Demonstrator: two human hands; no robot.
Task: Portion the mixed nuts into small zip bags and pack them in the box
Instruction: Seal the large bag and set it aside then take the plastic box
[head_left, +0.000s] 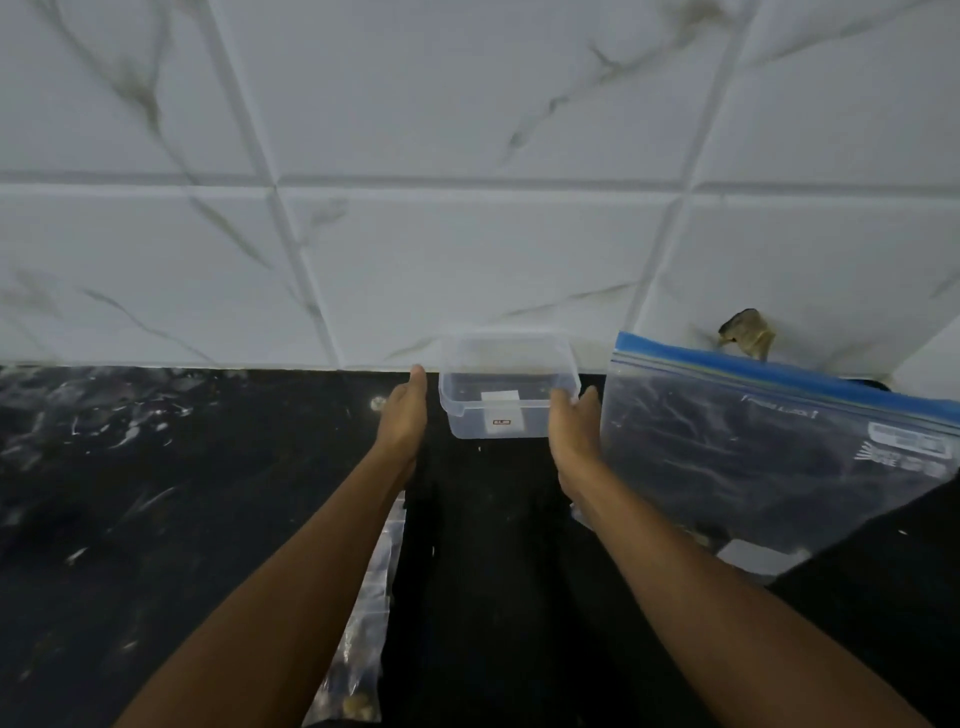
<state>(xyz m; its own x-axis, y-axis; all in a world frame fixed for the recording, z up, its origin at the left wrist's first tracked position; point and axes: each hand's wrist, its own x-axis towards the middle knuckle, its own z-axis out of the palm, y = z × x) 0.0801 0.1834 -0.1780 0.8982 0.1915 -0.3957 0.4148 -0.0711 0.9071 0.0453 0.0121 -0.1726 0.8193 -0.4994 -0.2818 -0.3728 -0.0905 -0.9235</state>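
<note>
A clear plastic box (506, 415) stands on the black counter against the tiled wall, with no lid and nothing in it but a small label. My left hand (405, 415) reaches with straight fingers just left of the box, a small gap between them. My right hand (574, 423) is at the box's right side, thumb touching its rim. A large zip bag with a blue seal (769, 447) leans to the right. Under my left forearm lies a small clear bag holding nuts (358, 670).
The black stone counter (156, 519) runs left and right. The white marble-patterned tiled wall (467, 208) rises right behind the box. A brownish object (745, 330) shows behind the large bag at the wall.
</note>
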